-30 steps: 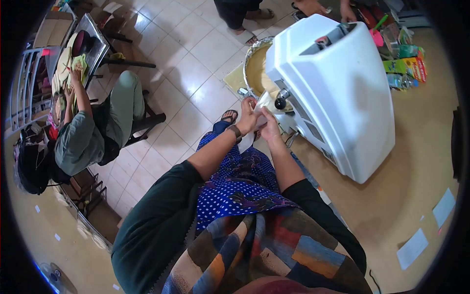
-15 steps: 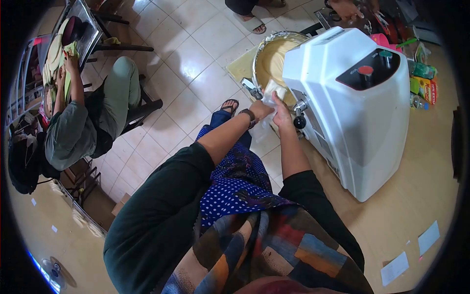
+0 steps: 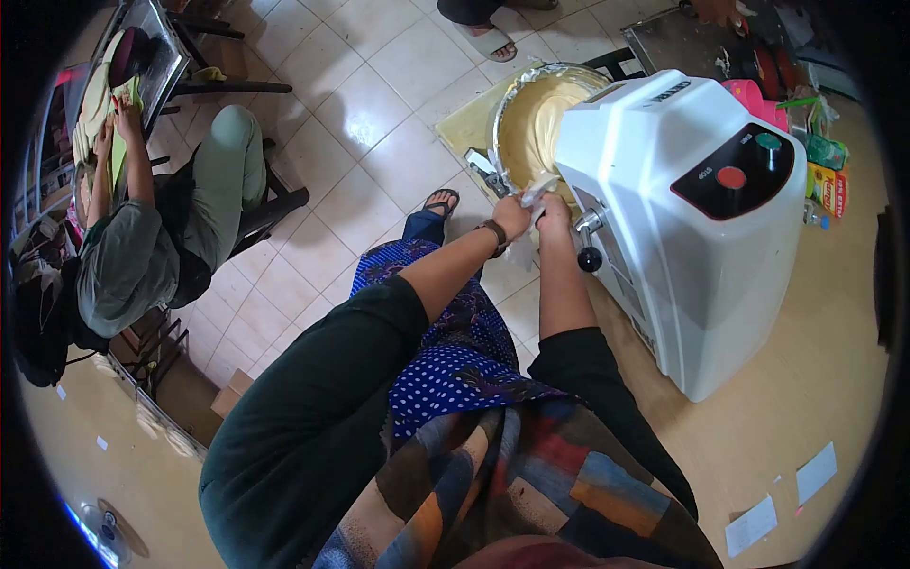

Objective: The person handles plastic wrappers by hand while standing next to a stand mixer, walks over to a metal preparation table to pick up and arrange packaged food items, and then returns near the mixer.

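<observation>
Both my hands grip a see-through plastic bag (image 3: 537,189) at the near rim of a large mixing bowl (image 3: 495,142). My left hand (image 3: 512,218), with a dark band at the wrist, is closed on the bag's left side. Close beside it, my right hand (image 3: 554,212) is closed on the other side. Pale, creamy stuff shows at the bag's upper end. Inside the bowl lies pale yellow batter (image 3: 540,119), with smears along the rim. The bag's lower part hangs partly hidden below my hands.
A white mixer (image 3: 664,228) with a black-knobbed lever (image 3: 590,259) stands right of my hands. Packets (image 3: 827,190) lie behind it on the table. Another person (image 3: 142,237) sits working at the left; a sandalled foot (image 3: 493,43) shows at the top.
My right hand has gone from fingers stretched along the bag to closed around it. The bag's upper part is now bunched and narrower. The view has shifted slightly.
</observation>
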